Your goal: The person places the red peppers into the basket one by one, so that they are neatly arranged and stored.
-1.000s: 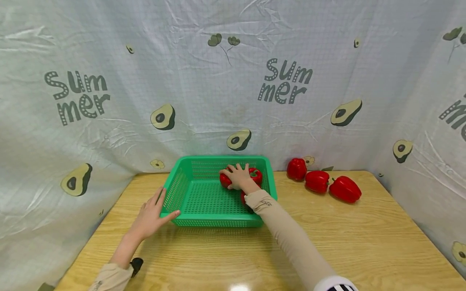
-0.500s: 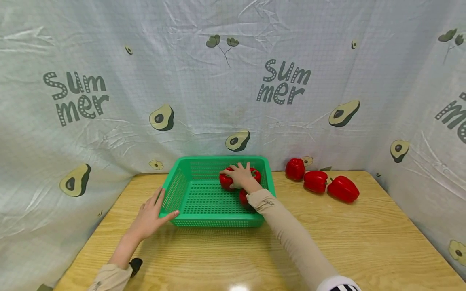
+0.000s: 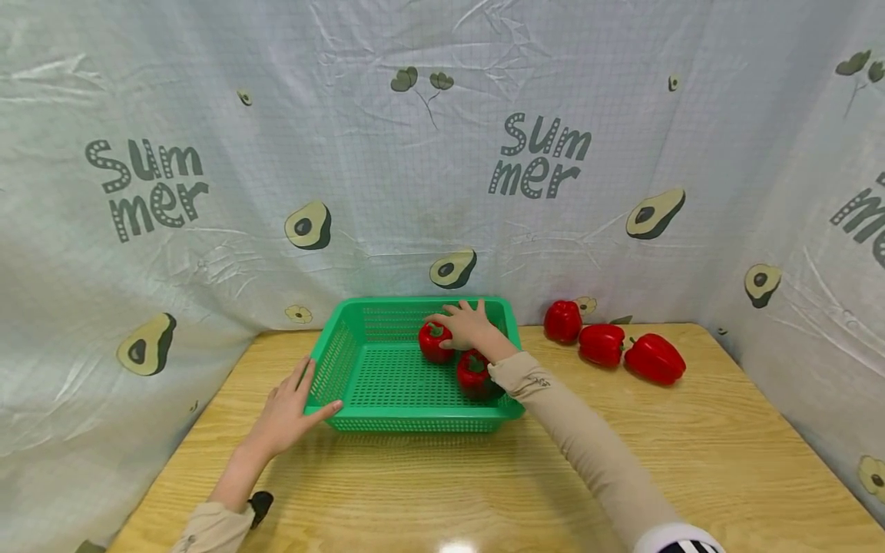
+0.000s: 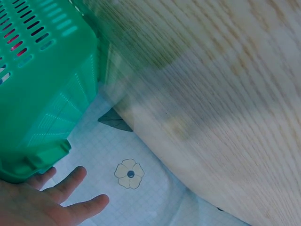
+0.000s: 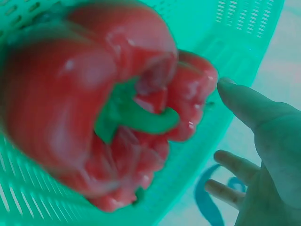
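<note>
A green plastic basket with slotted walls holds red bell peppers on its right side. My left hand lies at its front left corner, thumb and fingers spread along the rim; the left wrist view shows straight fingers beside the basket's edge. Over the basket's back right part reaches my right hand, fingers spread. Beside its thumb sits one pepper; under the wrist is another pepper. In the right wrist view, the thumb tip is right at a pepper, and a nearer one fills the left.
Three more red bell peppers, one at the back, one in the middle and one at the right, lie on the wooden table right of the basket. A printed curtain hangs close behind the table.
My right hand has shifted right and slightly back from the left pepper, which is now more exposed, as is the front one. The left hand stays in place.
</note>
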Demonstrator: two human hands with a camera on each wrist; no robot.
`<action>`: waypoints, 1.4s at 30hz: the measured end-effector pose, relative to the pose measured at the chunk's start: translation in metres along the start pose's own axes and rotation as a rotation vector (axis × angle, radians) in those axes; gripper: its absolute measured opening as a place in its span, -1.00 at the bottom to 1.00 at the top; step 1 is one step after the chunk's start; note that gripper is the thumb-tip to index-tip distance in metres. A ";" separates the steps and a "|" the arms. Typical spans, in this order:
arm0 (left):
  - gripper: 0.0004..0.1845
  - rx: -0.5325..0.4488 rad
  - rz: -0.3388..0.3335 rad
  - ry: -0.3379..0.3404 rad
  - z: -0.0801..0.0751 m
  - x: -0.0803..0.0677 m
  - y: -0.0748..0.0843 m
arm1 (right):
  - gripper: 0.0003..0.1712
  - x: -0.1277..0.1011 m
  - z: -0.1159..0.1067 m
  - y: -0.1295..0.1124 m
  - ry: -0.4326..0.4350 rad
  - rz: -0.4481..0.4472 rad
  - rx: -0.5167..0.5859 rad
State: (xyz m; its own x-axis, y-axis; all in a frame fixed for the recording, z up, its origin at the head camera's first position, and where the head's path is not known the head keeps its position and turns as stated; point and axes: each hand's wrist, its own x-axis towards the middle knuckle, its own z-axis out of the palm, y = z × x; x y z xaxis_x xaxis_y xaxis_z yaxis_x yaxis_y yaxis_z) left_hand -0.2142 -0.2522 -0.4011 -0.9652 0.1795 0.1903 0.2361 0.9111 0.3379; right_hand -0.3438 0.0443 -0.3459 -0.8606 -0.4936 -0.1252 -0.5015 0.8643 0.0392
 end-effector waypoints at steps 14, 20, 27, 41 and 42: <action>-0.03 -0.008 0.000 -0.004 -0.001 -0.002 0.001 | -0.36 -0.051 -0.025 0.020 0.109 -0.119 0.002; -0.03 -0.015 0.004 0.002 0.000 -0.002 -0.002 | -0.39 -0.073 -0.019 0.028 0.212 -0.191 -0.022; -0.03 -0.016 0.011 0.003 0.000 -0.001 -0.001 | -0.43 -0.101 -0.004 0.041 0.405 -0.264 -0.047; -0.03 -0.013 0.014 0.007 -0.001 -0.002 0.000 | -0.42 -0.140 0.057 0.102 0.676 -0.220 0.026; -0.03 -0.014 0.015 0.007 -0.001 -0.002 0.001 | -0.41 -0.143 0.060 0.107 0.674 -0.194 0.032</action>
State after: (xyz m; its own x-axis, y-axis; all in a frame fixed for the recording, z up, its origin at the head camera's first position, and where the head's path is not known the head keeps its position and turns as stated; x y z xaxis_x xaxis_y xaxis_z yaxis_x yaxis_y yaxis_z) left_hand -0.2116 -0.2525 -0.4003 -0.9608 0.1901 0.2019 0.2517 0.9032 0.3477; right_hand -0.2692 0.2136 -0.3836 -0.6285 -0.5828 0.5151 -0.6580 0.7515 0.0475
